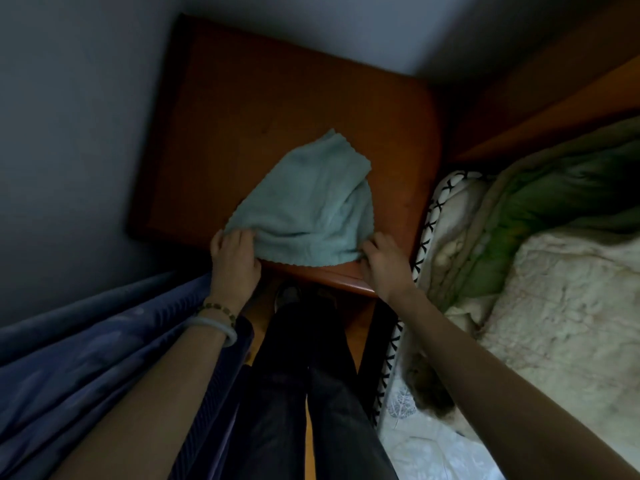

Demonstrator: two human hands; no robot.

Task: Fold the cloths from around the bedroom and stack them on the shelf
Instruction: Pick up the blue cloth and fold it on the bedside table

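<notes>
A pale teal cloth [304, 202] lies rumpled on the brown wooden bedside table [263, 98], its near edge close to the table's front. My left hand [233, 261] pinches the cloth's near left corner. At the near right corner my right hand [382, 261] grips the cloth with curled fingers. The far part of the cloth lies spread toward the wall.
A bed with a cream quilt [554, 306], a green blanket [554, 188] and a black-and-white trimmed edge [424, 244] stands right of the table. Dark blue curtain fabric [86, 358] hangs at the left. A grey wall [69, 133] runs behind. My legs stand before the table.
</notes>
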